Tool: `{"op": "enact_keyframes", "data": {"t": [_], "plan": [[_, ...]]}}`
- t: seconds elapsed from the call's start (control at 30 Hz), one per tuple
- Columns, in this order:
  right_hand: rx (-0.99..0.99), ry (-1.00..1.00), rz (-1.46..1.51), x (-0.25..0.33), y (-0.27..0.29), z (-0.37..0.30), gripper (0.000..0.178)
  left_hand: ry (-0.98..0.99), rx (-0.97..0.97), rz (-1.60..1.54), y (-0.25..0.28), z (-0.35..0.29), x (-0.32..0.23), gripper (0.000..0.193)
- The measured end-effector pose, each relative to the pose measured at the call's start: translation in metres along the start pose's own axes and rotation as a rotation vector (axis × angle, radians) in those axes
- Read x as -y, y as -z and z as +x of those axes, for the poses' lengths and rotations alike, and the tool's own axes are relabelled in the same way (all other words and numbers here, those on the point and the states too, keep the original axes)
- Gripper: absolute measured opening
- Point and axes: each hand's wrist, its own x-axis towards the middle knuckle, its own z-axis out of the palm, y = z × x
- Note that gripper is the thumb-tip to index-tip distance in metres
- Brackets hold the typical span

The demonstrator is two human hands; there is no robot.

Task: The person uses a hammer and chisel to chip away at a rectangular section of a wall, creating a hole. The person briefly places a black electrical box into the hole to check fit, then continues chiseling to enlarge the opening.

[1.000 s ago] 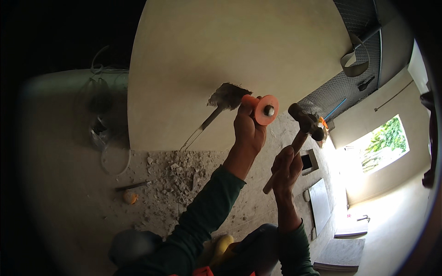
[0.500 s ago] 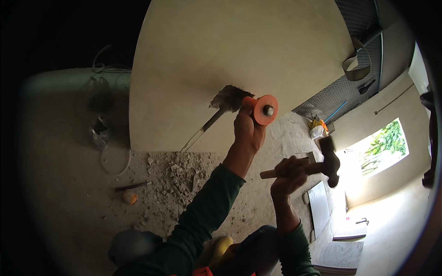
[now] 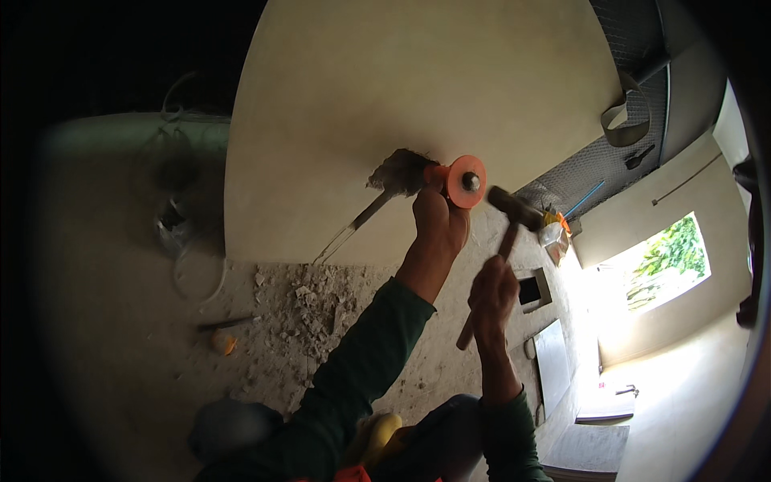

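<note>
My left hand [image 3: 440,218] is wrapped round a chisel [image 3: 467,181] that has an orange grip with a round guard and a bare metal striking end. Its tip is hidden behind my hand, near the right side of a rough dark hole [image 3: 397,172] in the plastered wall [image 3: 401,80]. A narrow groove [image 3: 353,225] runs down and left from that hole. In my right hand [image 3: 493,293] is a hammer [image 3: 515,209] with a wooden handle, its head raised just right of the chisel's struck end, with a small gap between them.
Broken plaster rubble [image 3: 309,309] covers the floor under the wall. Left of it lie a dark bar [image 3: 229,323] and an orange-and-white round thing [image 3: 224,343]. A strap [image 3: 622,120] hangs at upper right, and a square box [image 3: 533,291] is set beyond my right hand.
My right hand has swung the hammer's head up and left, closer to the chisel, and the handle now stands more upright. The chisel and left hand have shifted slightly up.
</note>
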Motion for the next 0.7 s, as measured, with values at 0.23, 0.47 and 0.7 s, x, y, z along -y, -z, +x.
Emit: {"op": "enact_keyframes", "data": {"t": [0.23,0.47,0.7], "plan": [[0.129,-0.230,-0.195,0.013,0.004,0.003,0.061,-0.014,-0.044,0.019,-0.009,-0.003,-0.001,0.012],[-0.046,0.033,-0.079,0.013,0.006,-0.010,0.052,-0.018,-0.049,0.125,-0.013,-0.038,0.012,0.019],[-0.056,0.102,0.005,0.007,0.009,-0.012,0.047,0.009,-0.038,0.031,-0.018,-0.023,0.000,0.014]]}}
